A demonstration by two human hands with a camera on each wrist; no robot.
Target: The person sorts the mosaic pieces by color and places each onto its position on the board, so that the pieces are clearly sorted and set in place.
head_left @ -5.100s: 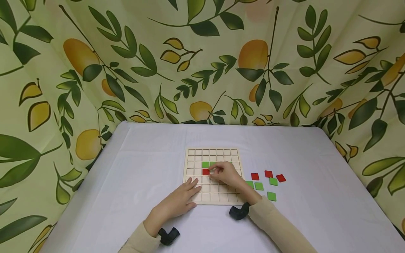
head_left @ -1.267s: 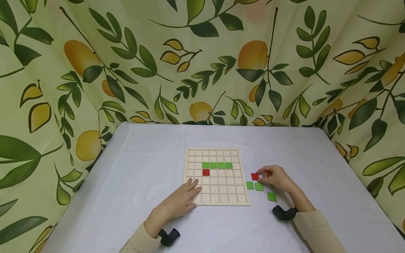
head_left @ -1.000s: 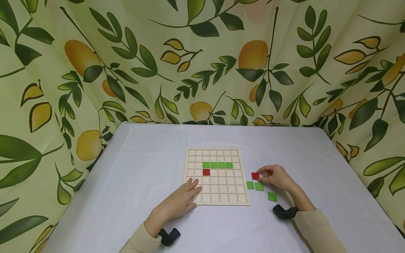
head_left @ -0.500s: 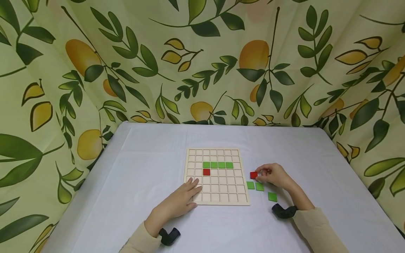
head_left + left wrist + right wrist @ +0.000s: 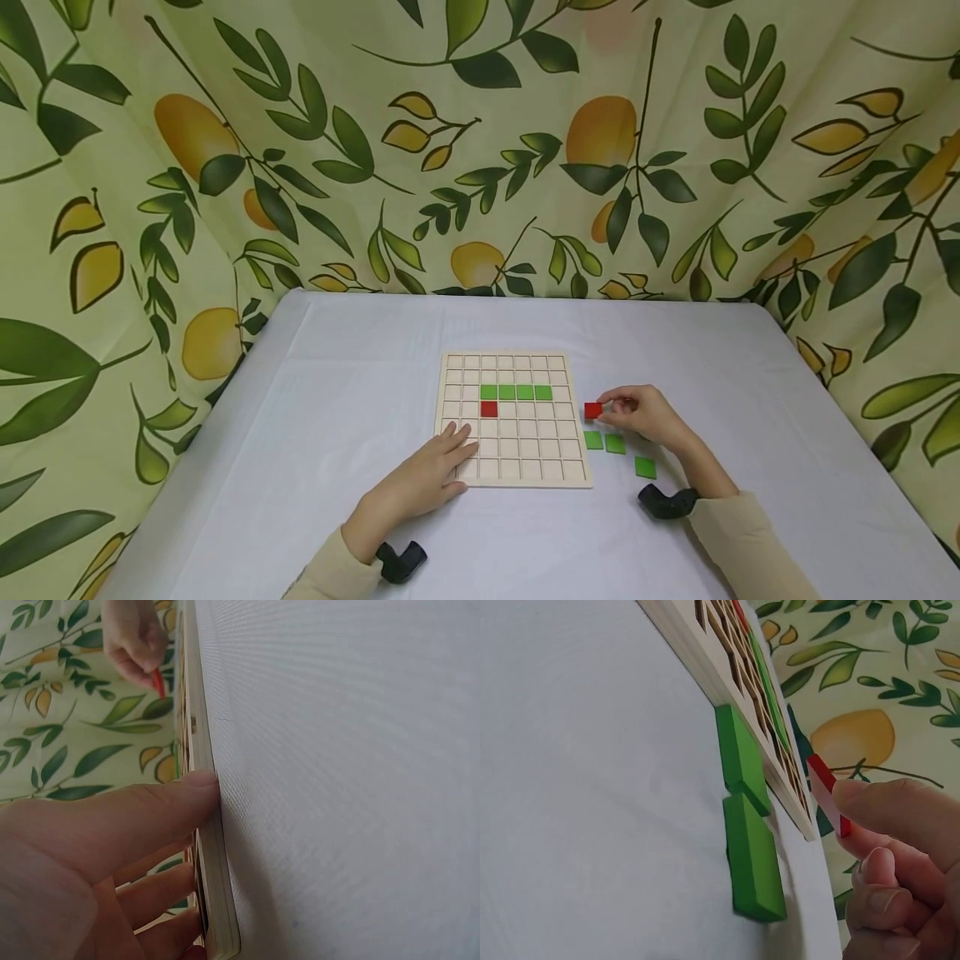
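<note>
Right hand [image 5: 647, 413]: grip pinched on a red tile [image 5: 593, 411], held above the surface [image 5: 360, 375] just right of the gridded board [image 5: 529, 447]. Left hand [image 5: 431, 471]: grip spread, fingers over the board's near-left corner; fingertip contact partly hidden, apparently touching. Three loose green tiles [image 5: 616, 444] lie near the right hand.

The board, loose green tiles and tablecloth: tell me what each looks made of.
Board: probably plywood, pale and matte; layered lines run along its edge in the left wrist view.
Loose green tiles: perhaps painted wood or plastic, smooth; even colour, no visible grain.
Tablecloth: likely woven fabric, matte white; fine weave shows.
</note>
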